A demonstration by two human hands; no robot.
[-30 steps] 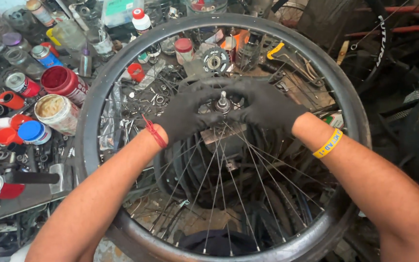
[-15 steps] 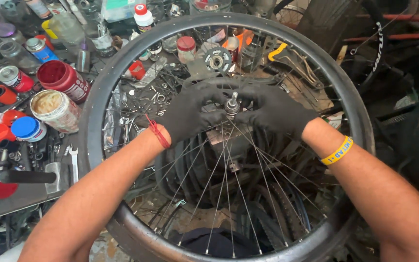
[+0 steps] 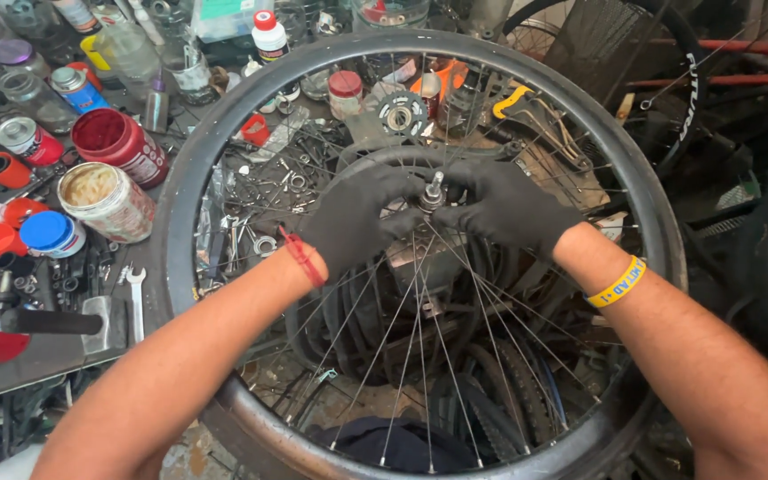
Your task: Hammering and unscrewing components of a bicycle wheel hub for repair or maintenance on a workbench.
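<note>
A black-tyred, wire-spoked bicycle wheel [image 3: 190, 213] lies flat over the cluttered bench [image 3: 55, 356]. Both black-gloved hands meet at its metal hub axle [image 3: 435, 188]: the left hand [image 3: 357, 222] curls around the hub from one side, the right hand [image 3: 504, 206] cups it from the other, fingers bent.

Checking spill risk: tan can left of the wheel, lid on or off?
Off: the tan can stands upright, open top showing.

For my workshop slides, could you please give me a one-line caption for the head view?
Two black-gloved hands, left hand and right hand, grip the hub of a spoked bicycle wheel above a cluttered bench.
</note>
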